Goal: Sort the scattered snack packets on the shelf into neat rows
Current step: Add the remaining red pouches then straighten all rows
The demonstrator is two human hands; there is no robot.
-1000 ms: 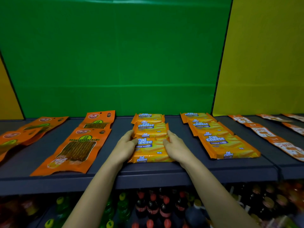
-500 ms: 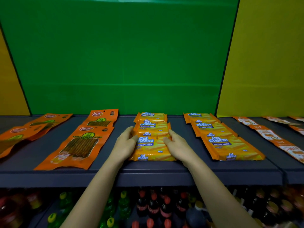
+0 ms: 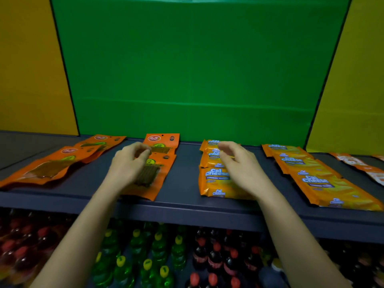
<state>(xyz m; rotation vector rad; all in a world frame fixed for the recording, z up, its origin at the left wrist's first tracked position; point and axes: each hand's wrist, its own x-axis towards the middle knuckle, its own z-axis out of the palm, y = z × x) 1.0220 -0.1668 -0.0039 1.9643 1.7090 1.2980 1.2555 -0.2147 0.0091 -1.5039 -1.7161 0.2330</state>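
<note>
On the dark grey shelf (image 3: 184, 183) lie rows of flat snack packets. A row of yellow Cal Cheese wafer packets (image 3: 212, 180) runs front to back in the middle, and my right hand (image 3: 239, 166) hovers over it with loosely curled fingers, holding nothing. Left of it lies a row of orange stick-snack packets (image 3: 154, 177). My left hand (image 3: 128, 163) is over that row, fingers loosely bent and blurred, gripping nothing that I can see. A second Cal Cheese row (image 3: 324, 183) lies to the right.
Another row of orange packets (image 3: 47, 167) slants at the far left. Orange-and-white packets (image 3: 372, 173) lie at the far right. Green and yellow panels form the back wall. Bottles (image 3: 158, 256) with coloured caps stand on the level below the shelf edge.
Both hands have let go of the sides of the middle Cal Cheese row. My left hand has shifted left over the orange packets and my right hand has lifted above the wafers.
</note>
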